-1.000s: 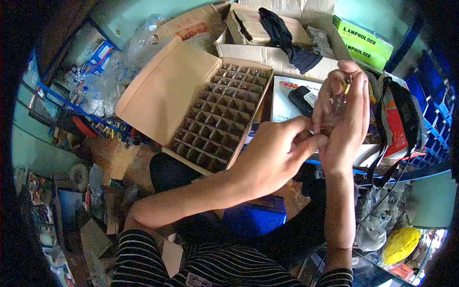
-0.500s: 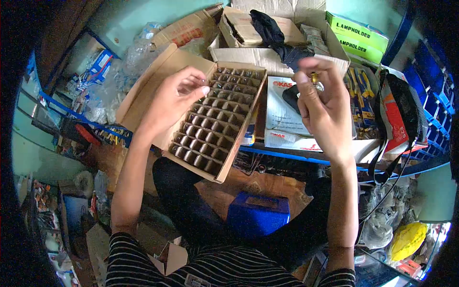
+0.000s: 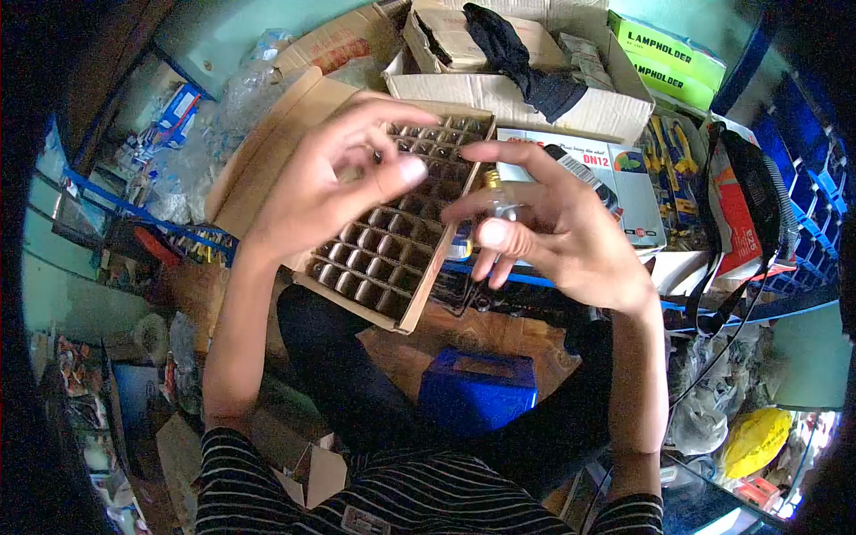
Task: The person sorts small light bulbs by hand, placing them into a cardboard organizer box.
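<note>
A small light bulb (image 3: 494,182) with a brass-coloured base and clear glass is held between the thumb and fingers of my right hand (image 3: 557,227), just beyond the right edge of a cardboard box. That box (image 3: 435,276) lies tilted, its lid folded back, and cardboard dividers split it into several cells. Bulbs fill cells at the far end, while the near cells look dark and hollow. My left hand (image 3: 343,178) hovers over the box's left side, thumb and fingers apart with nothing visible in them. It hides part of the cells.
Behind stands an open carton (image 3: 481,94) with a black cloth (image 3: 504,53) draped over it. A white printed box (image 3: 637,201) sits to the right, below green lampholder boxes (image 3: 664,53). Plastic bags (image 3: 245,107) crowd the left, and a blue box (image 3: 477,392) rests below, between the legs.
My right hand has come left and lower with the bulb, close to the divided box and my left hand. The left hand's fingers have spread and reach farther right.
</note>
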